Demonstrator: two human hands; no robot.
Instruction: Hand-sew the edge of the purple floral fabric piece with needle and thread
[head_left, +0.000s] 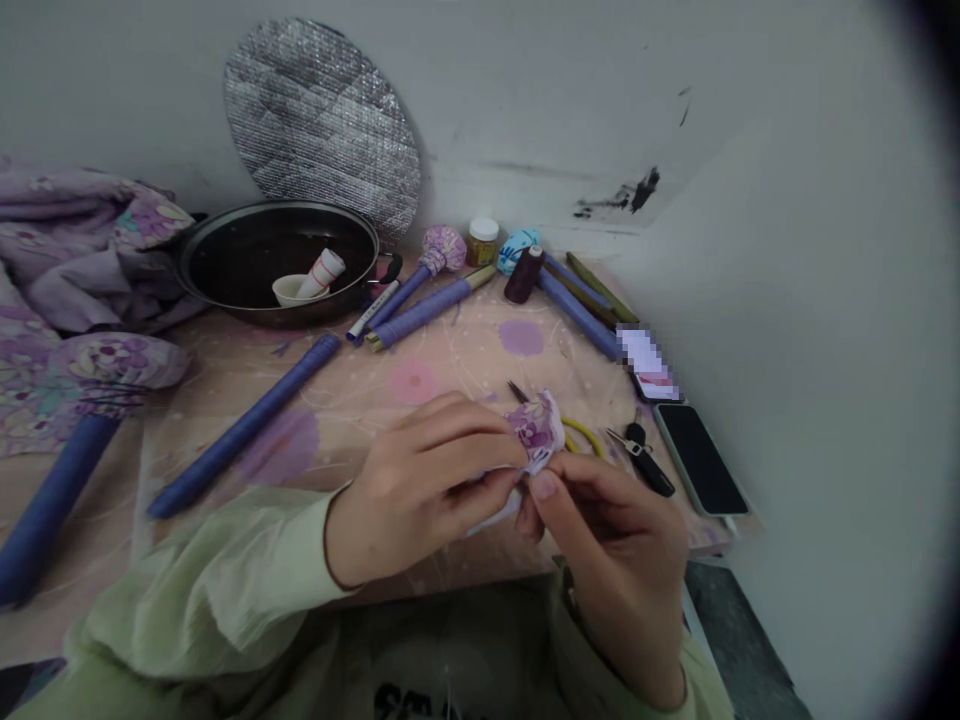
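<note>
A small piece of purple floral cloth (534,424) is bunched up above the front of the table. My left hand (431,480) grips its left side, fingers closed round it. At its lower right edge, my right hand (607,540) pinches a fold between thumb and forefinger. Whether a needle or thread is in that pinch I cannot make out. Just behind the cloth lie scissors with yellow handles (585,434), partly hidden by it. Keys (641,455) rest to the right of my right hand.
Blue-wrapped sticks (247,425) lie on the flowered tablecloth (375,400); one at left has a floral cloth head (112,370). Behind stand a black pan (281,312) holding a small bowl, a jar (482,243) and a dark thread spool (524,276). Two phones (701,460) lie along the right edge.
</note>
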